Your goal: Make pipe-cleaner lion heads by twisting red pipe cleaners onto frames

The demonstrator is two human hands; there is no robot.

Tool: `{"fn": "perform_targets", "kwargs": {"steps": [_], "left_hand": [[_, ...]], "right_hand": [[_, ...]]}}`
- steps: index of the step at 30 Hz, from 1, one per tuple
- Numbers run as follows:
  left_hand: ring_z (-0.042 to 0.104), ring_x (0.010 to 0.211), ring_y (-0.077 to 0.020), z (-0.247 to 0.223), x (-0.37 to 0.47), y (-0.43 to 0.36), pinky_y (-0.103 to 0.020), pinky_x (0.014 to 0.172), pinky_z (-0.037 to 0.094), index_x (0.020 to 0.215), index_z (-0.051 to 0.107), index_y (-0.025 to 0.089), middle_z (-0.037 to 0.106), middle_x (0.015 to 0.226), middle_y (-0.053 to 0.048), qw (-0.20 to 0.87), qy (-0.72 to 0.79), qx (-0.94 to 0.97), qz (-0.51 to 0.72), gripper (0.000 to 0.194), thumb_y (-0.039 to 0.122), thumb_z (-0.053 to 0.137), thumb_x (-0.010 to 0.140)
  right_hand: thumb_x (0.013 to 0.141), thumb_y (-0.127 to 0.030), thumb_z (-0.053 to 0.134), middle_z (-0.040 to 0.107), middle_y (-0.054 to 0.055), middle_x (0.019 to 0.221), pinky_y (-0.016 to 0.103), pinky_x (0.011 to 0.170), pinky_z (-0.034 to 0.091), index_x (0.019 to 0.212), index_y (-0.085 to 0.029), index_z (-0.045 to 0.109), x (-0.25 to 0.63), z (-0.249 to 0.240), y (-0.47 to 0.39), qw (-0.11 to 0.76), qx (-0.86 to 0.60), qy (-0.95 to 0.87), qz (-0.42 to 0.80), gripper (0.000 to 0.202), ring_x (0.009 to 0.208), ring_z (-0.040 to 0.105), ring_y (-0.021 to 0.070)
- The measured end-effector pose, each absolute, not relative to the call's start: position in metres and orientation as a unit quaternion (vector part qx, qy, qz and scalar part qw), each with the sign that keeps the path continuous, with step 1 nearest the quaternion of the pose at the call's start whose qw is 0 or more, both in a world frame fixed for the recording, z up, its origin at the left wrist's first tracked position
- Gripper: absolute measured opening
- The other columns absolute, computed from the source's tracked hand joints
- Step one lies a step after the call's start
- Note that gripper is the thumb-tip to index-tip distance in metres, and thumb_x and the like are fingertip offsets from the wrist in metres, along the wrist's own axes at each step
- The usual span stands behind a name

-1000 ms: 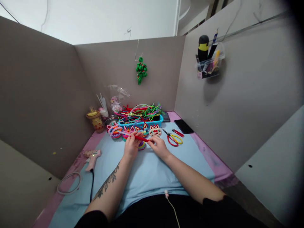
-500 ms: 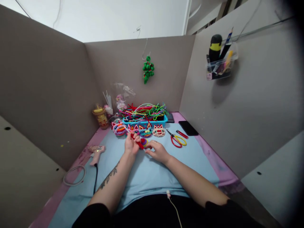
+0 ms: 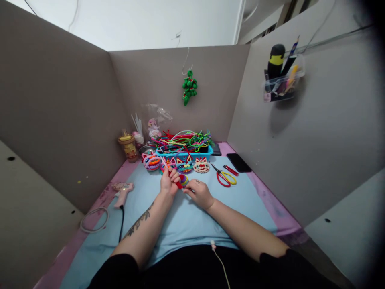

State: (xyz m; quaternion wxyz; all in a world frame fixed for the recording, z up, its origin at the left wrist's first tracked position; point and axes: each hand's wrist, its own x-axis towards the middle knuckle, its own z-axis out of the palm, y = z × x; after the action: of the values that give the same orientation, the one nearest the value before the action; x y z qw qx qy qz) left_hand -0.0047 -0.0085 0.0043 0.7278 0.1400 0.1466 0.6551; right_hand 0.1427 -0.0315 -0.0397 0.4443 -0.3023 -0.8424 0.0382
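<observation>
My left hand point(image 3: 170, 180) is closed around a red fuzzy pipe cleaner piece point(image 3: 179, 185), and a pale strand rises from above its thumb. My right hand point(image 3: 199, 193) has its fingers pinched at the lower end of that red piece, where a thin pale tip shows. Just behind the hands lies a rounded yellow, purple and red item point(image 3: 183, 180), partly hidden. Beyond it stand several fuzzy animal heads, among them a cream and red one point(image 3: 201, 165), a teal one point(image 3: 184, 165) and a purple and orange one point(image 3: 151, 161).
A blue basket point(image 3: 197, 157) heaped with coloured pipe cleaners point(image 3: 186, 141) stands at the back. To the right lie scissors point(image 3: 224, 178), a red cutter point(image 3: 231, 170) and a black phone point(image 3: 238, 162). At left are a pink glue gun point(image 3: 122, 194) and a lidded cup point(image 3: 128, 148).
The pale strand above my left hand now stands shorter and more upright. My right fingers have drawn closer together at the red piece's end. The view has shifted slightly.
</observation>
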Motion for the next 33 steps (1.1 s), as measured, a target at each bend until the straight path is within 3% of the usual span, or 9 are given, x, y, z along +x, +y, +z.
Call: {"fn": "perform_targets", "kwargs": {"steps": [11,14,18,22,24,29,31,33], "left_hand": [[0.020,0.034,-0.0038,0.006,0.009,-0.017,-0.014,0.034,0.015,0.065,0.035,0.018,0.021,0.047,0.008,0.748,0.145,0.178,0.623,0.034,0.040,0.045,0.088],[0.017,0.034,-0.0034,0.006,0.007,-0.018,-0.014,0.034,0.011,0.066,0.035,0.018,0.022,0.047,0.009,0.763,0.194,0.250,0.565,0.034,0.044,0.048,0.086],[0.013,0.034,-0.0029,0.001,0.012,-0.026,-0.015,0.034,0.006,0.067,0.036,0.019,0.022,0.047,0.010,0.787,0.321,0.396,0.349,0.036,0.050,0.048,0.082],[0.011,0.034,-0.0030,-0.002,0.023,-0.035,-0.016,0.034,0.007,0.066,0.034,0.020,0.021,0.048,0.010,0.780,0.339,0.461,0.251,0.038,0.053,0.044,0.082],[0.010,0.035,-0.0030,0.000,0.024,-0.037,-0.016,0.034,0.007,0.065,0.033,0.020,0.020,0.049,0.010,0.786,0.328,0.469,0.233,0.039,0.054,0.044,0.082],[0.012,0.036,-0.0028,0.003,0.014,-0.035,-0.015,0.034,0.006,0.065,0.034,0.019,0.022,0.049,0.009,0.813,0.310,0.461,0.175,0.037,0.050,0.046,0.082],[0.014,0.036,-0.0030,0.002,0.011,-0.030,-0.015,0.034,0.010,0.069,0.039,0.019,0.024,0.049,0.009,0.828,0.290,0.427,0.219,0.036,0.050,0.047,0.082],[0.018,0.037,-0.0031,0.001,0.008,-0.025,-0.014,0.035,0.014,0.076,0.045,0.018,0.028,0.051,0.008,0.836,0.271,0.376,0.295,0.036,0.054,0.047,0.081]], "right_hand": [[0.084,-0.034,0.054,0.054,0.002,0.065,0.026,0.062,0.040,0.069,-0.019,0.055,0.138,-0.039,-0.027,0.487,-0.330,-0.805,0.074,0.021,0.063,0.049,0.0140],[0.077,-0.041,0.061,0.050,-0.001,0.064,0.025,0.057,0.038,0.076,-0.019,0.056,0.144,-0.032,-0.020,0.514,-0.321,-0.771,0.195,0.022,0.058,0.046,0.0124],[0.079,-0.053,0.051,0.042,-0.006,0.055,0.022,0.043,0.027,0.101,-0.019,0.053,0.155,-0.028,-0.007,0.569,-0.306,-0.621,0.444,0.040,0.044,0.035,0.0087],[0.077,-0.052,0.053,0.036,-0.008,0.040,0.020,0.038,0.016,0.075,-0.017,0.055,0.162,-0.029,0.002,0.538,-0.298,-0.530,0.584,0.035,0.035,0.024,0.0053],[0.073,-0.048,0.058,0.037,-0.008,0.038,0.019,0.036,0.016,0.068,-0.018,0.052,0.169,-0.027,0.009,0.565,-0.305,-0.489,0.590,0.032,0.033,0.025,0.0047],[0.074,-0.049,0.055,0.032,-0.011,0.037,0.017,0.034,0.023,0.066,-0.021,0.044,0.223,-0.015,0.036,0.755,-0.341,-0.301,0.473,0.031,0.031,0.028,0.0054],[0.074,-0.052,0.053,0.029,-0.011,0.035,0.018,0.032,0.019,0.063,-0.021,0.043,0.248,-0.017,0.043,0.763,-0.396,-0.292,0.419,0.034,0.030,0.024,0.0054],[0.072,-0.051,0.055,0.025,-0.011,0.031,0.019,0.032,0.016,0.058,-0.020,0.044,0.263,-0.024,0.048,0.698,-0.488,-0.343,0.396,0.036,0.028,0.021,0.0052]]}}
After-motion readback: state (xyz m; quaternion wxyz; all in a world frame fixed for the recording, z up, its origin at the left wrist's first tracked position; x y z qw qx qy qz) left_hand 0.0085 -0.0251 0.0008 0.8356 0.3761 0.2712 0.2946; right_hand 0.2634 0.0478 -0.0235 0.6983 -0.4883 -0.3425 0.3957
